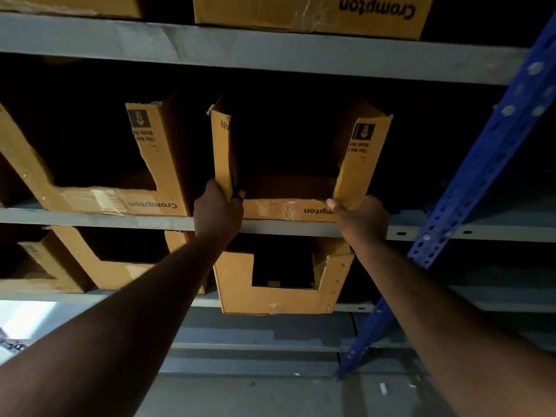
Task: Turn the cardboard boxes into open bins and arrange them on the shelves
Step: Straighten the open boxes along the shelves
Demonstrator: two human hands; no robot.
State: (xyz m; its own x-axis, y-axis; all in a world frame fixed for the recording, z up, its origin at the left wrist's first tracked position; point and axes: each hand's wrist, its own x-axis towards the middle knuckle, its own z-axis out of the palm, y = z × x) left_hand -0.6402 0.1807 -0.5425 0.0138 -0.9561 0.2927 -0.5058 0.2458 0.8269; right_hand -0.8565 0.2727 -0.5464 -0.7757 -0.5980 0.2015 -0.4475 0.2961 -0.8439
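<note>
On the middle grey metal shelf [90,219] of a storage rack, a brown cardboard bin with a U-shaped cut-out front [285,209] stands towards the right end. Its low front lip lies at the shelf's front edge and carries the word "Crompton" printed upside down. The left hand [218,207] grips the foot of the bin's left front strip, with its fingers curled round the cut edge and one fingertip showing inside the opening. The right hand [362,216] holds the lower right corner, thumb pressed on the front face, the other fingers hidden round the side wall. Both bare forearms extend upward from the bottom of the view.

Just beside this bin on the left, on the same shelf, stands a second cut-open brown cardboard bin [150,179], with a narrow dark gap between the two. On the lower grey shelf [496,302] a third cut cardboard bin [270,297] sits directly under the held one, its front covering the shelf's edge; further cut bins [99,275] stand to its left. Closed brown cardboard boxes [316,16] rest on the top grey shelf [270,46]. A blue perforated steel upright [481,176] slants across the right side, above a grey concrete floor [270,395].
</note>
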